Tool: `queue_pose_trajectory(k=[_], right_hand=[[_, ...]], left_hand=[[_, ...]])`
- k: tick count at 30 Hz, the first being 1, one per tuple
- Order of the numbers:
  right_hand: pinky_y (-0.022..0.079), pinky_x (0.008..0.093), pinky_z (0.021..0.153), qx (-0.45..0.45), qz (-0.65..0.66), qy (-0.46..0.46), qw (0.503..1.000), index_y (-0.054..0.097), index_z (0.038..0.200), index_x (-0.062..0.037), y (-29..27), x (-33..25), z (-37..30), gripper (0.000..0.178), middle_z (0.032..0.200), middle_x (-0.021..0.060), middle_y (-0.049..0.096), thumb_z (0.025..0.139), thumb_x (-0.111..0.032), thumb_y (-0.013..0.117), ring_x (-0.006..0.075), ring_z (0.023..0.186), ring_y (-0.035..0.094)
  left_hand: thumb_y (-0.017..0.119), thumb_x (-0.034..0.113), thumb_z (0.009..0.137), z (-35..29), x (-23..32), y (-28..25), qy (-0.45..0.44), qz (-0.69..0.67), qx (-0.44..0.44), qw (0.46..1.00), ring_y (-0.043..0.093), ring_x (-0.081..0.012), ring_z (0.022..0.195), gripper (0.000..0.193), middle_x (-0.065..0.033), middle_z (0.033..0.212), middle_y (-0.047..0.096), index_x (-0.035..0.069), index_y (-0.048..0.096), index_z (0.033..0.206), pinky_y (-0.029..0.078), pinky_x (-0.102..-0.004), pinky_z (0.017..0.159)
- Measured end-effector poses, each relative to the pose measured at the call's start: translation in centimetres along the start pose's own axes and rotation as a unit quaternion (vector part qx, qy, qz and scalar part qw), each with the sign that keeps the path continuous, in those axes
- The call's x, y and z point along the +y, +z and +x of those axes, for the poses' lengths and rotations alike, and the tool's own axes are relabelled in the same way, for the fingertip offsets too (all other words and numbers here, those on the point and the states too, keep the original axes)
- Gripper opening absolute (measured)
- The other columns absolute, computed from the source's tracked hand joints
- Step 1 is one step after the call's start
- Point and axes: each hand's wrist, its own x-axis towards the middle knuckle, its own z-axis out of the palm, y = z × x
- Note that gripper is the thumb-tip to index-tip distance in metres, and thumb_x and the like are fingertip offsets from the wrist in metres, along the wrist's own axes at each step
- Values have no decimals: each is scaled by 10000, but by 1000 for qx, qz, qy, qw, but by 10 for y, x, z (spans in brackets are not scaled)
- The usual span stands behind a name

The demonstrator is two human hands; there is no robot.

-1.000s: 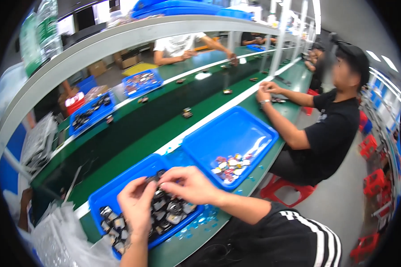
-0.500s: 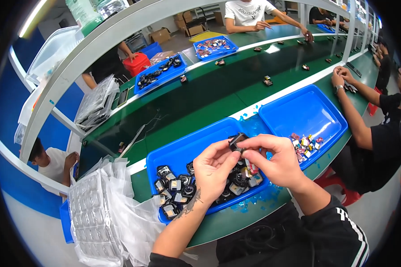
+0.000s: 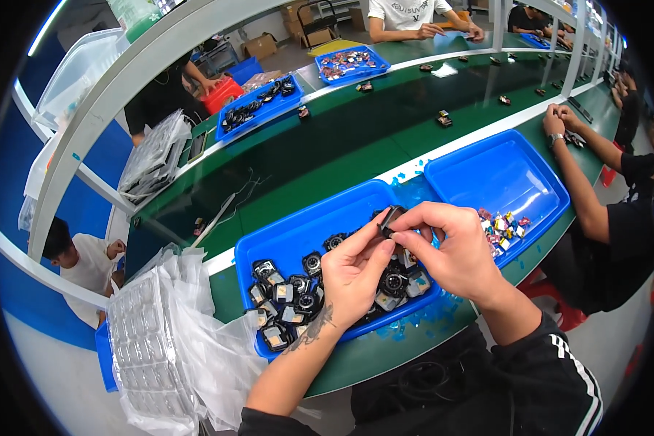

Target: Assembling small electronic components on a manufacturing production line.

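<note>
Between my two hands, above a blue tray [image 3: 305, 218], is a small black casing [image 3: 392, 217] with a dark, flat face; it is tilted. My left hand [image 3: 350, 282] pinches its lower left side with thumb and forefinger. My right hand [image 3: 454, 247] is closed on its right side, fingertips at the edge. Partly hidden behind my hands, the tray holds several black watch-like casings [image 3: 284, 293], some with round faces and some with pale square backs. To the right, a second blue tray [image 3: 479, 171] carries small red, yellow and silver parts [image 3: 505, 229].
A green conveyor belt [image 3: 327, 160] runs beyond the trays with scattered small parts [image 3: 444, 118]. At my left stand clear plastic blister trays [image 3: 142, 327] in film. More blue trays [image 3: 259, 109] are across the belt. A co-worker's arm [image 3: 581, 182] is at the right; a white frame arches overhead.
The casing has turned in my fingers and now stands more steeply tilted. Small parts on the belt have shifted slightly in view. The co-worker across has drawn an outstretched hand back.
</note>
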Motion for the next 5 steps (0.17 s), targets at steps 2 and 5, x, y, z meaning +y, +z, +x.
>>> queue_pose_trajectory(k=[2, 5], right_hand=[[436, 254, 543, -13, 11, 36, 999, 678, 892, 18, -3, -3, 1, 105, 753, 75, 662, 790, 2, 695, 116, 584, 542], [433, 233, 586, -40, 9, 59, 997, 680, 937, 17, -5, -1, 1, 149, 772, 48, 667, 790, 2, 695, 95, 625, 535]], left_hand=[[570, 31, 941, 0, -1, -1, 5, 8, -3, 1000, 618, -232, 1074, 380, -162, 1208, 608, -78, 505, 1299, 528, -379, 941], [577, 36, 939, 0, -1, -3, 7, 28, -9, 1000, 616, -240, 1081, 384, -164, 1217, 605, -68, 509, 1302, 528, -386, 940]])
